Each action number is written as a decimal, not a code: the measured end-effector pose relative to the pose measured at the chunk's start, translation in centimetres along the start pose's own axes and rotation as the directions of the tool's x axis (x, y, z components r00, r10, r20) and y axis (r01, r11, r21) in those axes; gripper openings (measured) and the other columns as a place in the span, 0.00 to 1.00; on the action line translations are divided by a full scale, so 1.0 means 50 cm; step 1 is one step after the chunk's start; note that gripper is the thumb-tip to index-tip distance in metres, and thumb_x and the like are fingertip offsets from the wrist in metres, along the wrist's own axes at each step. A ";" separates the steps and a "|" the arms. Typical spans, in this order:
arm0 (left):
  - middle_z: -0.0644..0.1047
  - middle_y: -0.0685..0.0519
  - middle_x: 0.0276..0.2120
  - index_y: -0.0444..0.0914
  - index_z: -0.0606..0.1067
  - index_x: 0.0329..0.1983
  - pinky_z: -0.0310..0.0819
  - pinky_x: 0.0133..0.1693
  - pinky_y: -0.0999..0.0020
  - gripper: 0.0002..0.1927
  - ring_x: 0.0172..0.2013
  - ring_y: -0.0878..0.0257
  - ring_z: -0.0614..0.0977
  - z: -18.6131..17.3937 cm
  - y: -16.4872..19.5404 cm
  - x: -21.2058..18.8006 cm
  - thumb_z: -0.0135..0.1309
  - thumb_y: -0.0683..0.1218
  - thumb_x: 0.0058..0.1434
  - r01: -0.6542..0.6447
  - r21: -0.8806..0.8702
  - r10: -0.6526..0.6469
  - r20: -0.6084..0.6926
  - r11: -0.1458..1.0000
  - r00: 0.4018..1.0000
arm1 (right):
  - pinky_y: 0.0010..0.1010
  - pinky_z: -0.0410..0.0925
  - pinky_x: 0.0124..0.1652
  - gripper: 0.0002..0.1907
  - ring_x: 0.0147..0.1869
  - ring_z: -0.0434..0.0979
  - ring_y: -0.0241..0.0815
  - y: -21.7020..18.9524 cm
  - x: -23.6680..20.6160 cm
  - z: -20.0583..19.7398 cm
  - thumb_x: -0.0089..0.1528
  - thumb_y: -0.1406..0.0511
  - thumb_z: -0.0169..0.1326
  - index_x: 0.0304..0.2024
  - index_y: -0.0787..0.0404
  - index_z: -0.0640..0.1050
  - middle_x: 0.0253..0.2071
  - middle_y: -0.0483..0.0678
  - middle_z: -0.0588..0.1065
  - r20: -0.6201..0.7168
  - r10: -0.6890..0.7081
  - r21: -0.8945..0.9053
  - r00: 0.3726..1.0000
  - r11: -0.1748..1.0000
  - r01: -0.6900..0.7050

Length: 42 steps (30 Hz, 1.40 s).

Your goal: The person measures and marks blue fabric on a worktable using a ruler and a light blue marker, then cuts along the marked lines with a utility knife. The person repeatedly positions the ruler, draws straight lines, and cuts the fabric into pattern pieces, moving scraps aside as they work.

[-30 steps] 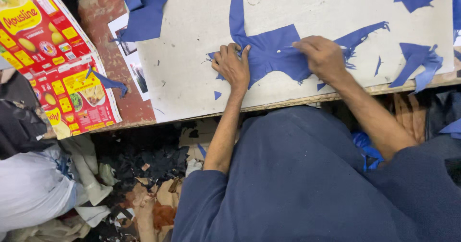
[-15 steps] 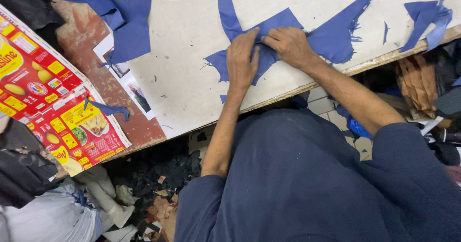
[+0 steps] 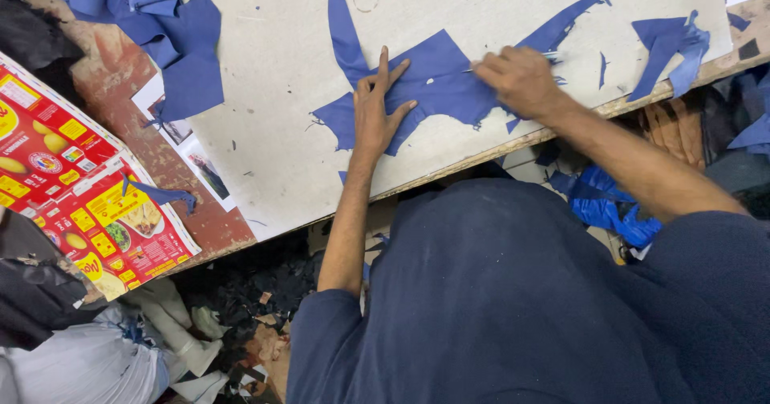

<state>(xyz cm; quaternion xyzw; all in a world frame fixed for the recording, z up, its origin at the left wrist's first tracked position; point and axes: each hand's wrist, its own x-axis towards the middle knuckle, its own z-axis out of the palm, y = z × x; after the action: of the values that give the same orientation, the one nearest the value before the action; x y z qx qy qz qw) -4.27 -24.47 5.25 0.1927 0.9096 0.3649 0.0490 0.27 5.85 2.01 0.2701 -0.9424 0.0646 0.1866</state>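
Fabric of a deep blue colour, an irregular cut piece [image 3: 437, 83], is laid flat on the pale board of the worktop [image 3: 273, 91], close to the near edge. Two long strips are seen to run from the piece toward the far side of the board, one at the upper left and one at the upper right.

The left hand [image 3: 377, 111] is pressed palm down on the left part of the piece, with the fingers [image 3: 383, 65] spread and extended; nothing is gripped by it. The right hand [image 3: 521, 79] is held over the right part of the piece with the fingers curled closed. A thin, light-coloured object [image 3: 481, 67] is seen just beside the knuckles, pointing left over the fabric; what kind of object it is cannot be told.

A smaller blue offcut [image 3: 670, 47] is placed on the board near its right corner, well apart from the hands. A heap of blue fabric [image 3: 156, 27] is piled at the far left of the board, partly overhanging a worn reddish surface [image 3: 172, 175]. A flattened printed carton [image 3: 76, 187] in red and yellow is positioned at the left. Scraps [image 3: 249, 308] are scattered on the floor below the worktop, and a blue plastic bag [image 3: 609, 211] is located under its right part.
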 end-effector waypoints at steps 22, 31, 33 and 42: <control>0.73 0.45 0.56 0.39 0.62 0.73 0.69 0.55 0.53 0.40 0.52 0.51 0.74 0.263 0.226 0.096 0.63 0.43 0.58 -0.200 -0.009 0.196 -0.168 0.980 0.966 | 0.45 0.71 0.36 0.08 0.40 0.79 0.56 -0.038 -0.089 -0.133 0.65 0.73 0.58 0.44 0.71 0.74 0.41 0.61 0.73 -0.016 0.785 0.264 0.619 0.601 -0.754; 0.73 0.47 0.53 0.41 0.60 0.73 0.68 0.48 0.55 0.41 0.49 0.53 0.76 0.338 0.233 0.121 0.64 0.48 0.58 -0.086 -0.015 0.081 -0.202 0.996 0.976 | 0.55 0.71 0.35 0.06 0.36 0.78 0.67 -0.085 -0.029 -0.069 0.67 0.73 0.52 0.46 0.70 0.74 0.47 0.65 0.72 0.000 0.855 0.039 0.518 0.518 -0.855; 0.72 0.47 0.53 0.42 0.59 0.74 0.68 0.49 0.55 0.42 0.50 0.53 0.76 0.349 0.234 0.120 0.64 0.49 0.59 -0.110 -0.004 0.105 -0.266 0.994 0.958 | 0.56 0.71 0.35 0.09 0.35 0.78 0.67 -0.132 -0.057 -0.092 0.64 0.74 0.51 0.47 0.68 0.74 0.48 0.64 0.72 0.013 0.855 -0.051 0.518 0.518 -0.854; 0.70 0.47 0.68 0.50 0.61 0.74 0.71 0.66 0.64 0.35 0.65 0.55 0.74 0.205 0.136 0.037 0.60 0.40 0.66 -0.377 -0.242 0.350 -0.146 0.894 0.925 | 0.46 0.73 0.34 0.06 0.36 0.81 0.57 -0.150 -0.133 -0.269 0.65 0.67 0.61 0.45 0.60 0.81 0.39 0.54 0.77 0.157 0.742 -0.020 0.652 0.662 -0.749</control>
<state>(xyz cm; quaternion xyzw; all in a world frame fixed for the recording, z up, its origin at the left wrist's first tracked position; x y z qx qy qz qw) -1.50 -12.66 2.49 0.3327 0.8015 0.4952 -0.0396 13.74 5.74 12.02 -0.1320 -0.9796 0.1366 0.0651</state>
